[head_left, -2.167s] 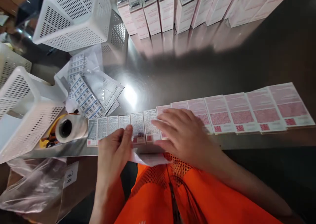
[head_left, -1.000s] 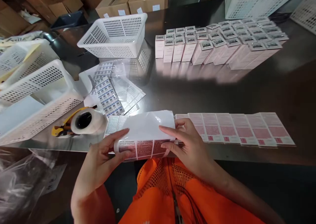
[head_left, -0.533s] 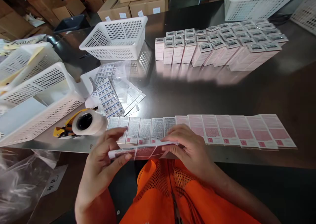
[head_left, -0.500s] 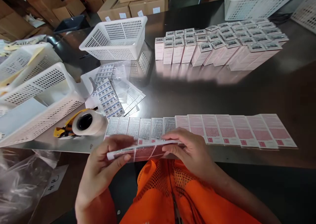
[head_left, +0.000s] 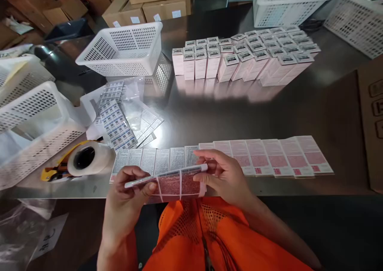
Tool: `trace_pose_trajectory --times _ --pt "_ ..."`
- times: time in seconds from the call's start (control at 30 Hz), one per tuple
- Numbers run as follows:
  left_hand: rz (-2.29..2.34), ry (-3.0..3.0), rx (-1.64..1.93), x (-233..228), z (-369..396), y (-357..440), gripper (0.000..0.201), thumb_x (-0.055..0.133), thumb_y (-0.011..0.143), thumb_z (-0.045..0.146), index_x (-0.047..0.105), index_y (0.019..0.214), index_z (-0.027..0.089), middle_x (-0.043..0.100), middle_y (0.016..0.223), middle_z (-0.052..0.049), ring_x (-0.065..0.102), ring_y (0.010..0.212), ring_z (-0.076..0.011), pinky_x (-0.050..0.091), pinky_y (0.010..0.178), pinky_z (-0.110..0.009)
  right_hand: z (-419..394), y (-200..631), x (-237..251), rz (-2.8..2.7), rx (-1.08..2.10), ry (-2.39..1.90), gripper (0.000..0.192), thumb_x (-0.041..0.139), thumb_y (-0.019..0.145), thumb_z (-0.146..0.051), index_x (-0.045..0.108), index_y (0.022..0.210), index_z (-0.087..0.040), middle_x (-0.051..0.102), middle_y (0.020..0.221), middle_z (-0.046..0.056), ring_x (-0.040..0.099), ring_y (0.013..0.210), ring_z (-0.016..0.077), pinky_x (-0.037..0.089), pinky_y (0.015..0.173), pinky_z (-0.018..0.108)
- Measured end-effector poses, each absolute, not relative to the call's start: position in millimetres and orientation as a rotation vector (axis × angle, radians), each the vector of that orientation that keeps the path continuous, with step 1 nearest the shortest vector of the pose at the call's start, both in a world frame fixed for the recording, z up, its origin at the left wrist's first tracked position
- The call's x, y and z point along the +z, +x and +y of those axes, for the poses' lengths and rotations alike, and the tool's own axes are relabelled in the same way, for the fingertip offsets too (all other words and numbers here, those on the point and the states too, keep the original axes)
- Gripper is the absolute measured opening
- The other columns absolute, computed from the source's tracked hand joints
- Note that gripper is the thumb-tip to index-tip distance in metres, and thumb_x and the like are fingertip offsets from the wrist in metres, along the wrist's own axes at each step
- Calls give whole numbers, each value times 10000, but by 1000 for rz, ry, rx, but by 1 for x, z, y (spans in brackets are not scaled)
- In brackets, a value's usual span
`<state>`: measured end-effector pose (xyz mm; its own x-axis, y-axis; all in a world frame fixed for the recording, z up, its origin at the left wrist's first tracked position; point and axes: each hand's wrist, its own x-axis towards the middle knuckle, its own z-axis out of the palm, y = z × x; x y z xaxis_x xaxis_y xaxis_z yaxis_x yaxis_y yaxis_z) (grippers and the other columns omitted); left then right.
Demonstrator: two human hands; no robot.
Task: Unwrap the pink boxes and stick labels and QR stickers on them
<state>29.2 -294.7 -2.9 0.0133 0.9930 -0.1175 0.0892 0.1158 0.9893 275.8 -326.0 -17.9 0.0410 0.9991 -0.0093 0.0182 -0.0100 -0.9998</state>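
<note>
Side by side, a short row of small pink-and-white cartons [head_left: 170, 185] is held tilted above the table's front edge. My left hand [head_left: 124, 203] grips its left end, thumb in front and fingers behind. At the right end, my right hand [head_left: 229, 177] has its thumb on the front face and its other fingers behind or above the top edge. Just behind both hands lies a long row of flat-lying cartons [head_left: 257, 155], overlapping or touching. Those at left show grey printed text; those at right show pink panels with red square codes. The hands hide part of this row.
Upright pink boxes [head_left: 206, 63] stand grouped at the back. White baskets [head_left: 119, 50] stand behind and at left. Sticker sheets [head_left: 116, 125] lie left of centre, near a clear tape roll [head_left: 100, 159] with a yellow dispenser [head_left: 49, 174]. A brown carton [head_left: 371, 123] edges in at right.
The held cartons have tilted so that more of their pink faces shows. My right hand has shifted to their right end. The whole view has moved slightly to the right.
</note>
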Motion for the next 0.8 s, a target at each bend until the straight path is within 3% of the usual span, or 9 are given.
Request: trace_pose_trajectory --times 0.1,0.2,0.37,0.43,0.57,0.8 --pt "1367 1130 971 -4 -295 27 347 875 653 226 649 914 191 660 745 18 566 439 -94 473 381 -184 -325 277 -16 -1069 1265 -1234 370 826 732 -234 732 1088 -275 702 850 -3 684 764 131 575 660 228" --pt "1395 1108 906 -3 -295 27 308 876 651 249 691 888 180 679 707 5 564 406 -103 484 372 -196 -323 278 -14 -1038 1262 -1250 232 822 724 -232 766 949 -249 735 858 16 702 786 153 586 678 248" --pt "1376 1246 1025 0 -295 33 193 862 656 188 722 789 187 729 798 -21 706 702 -156 591 596 -187 -322 282 -15 -1209 1092 -1307 91 785 795 -229 780 884 -248 757 811 11 712 763 149 588 675 248" --pt "1374 1289 1047 2 -298 36 171 846 675 174 723 792 196 733 823 -20 714 761 -165 603 646 -198 -322 283 -19 -1284 954 -1277 114 760 833 -218 783 930 -274 760 856 5 714 797 146 597 710 259" --pt "1397 1317 1092 9 -306 46 152 831 683 160 724 784 202 688 752 6 673 660 -129 585 582 -178 -325 280 -30 -1279 661 -1208 236 723 848 -125 789 972 -314 731 936 13 713 825 152 629 695 281" --pt "1468 1303 1157 13 -315 57 151 843 663 188 742 772 218 649 727 22 631 631 -108 553 534 -146 -330 276 -37 -1274 518 -1206 356 689 838 -24 775 1000 -329 748 1004 -5 722 890 160 636 764 302"
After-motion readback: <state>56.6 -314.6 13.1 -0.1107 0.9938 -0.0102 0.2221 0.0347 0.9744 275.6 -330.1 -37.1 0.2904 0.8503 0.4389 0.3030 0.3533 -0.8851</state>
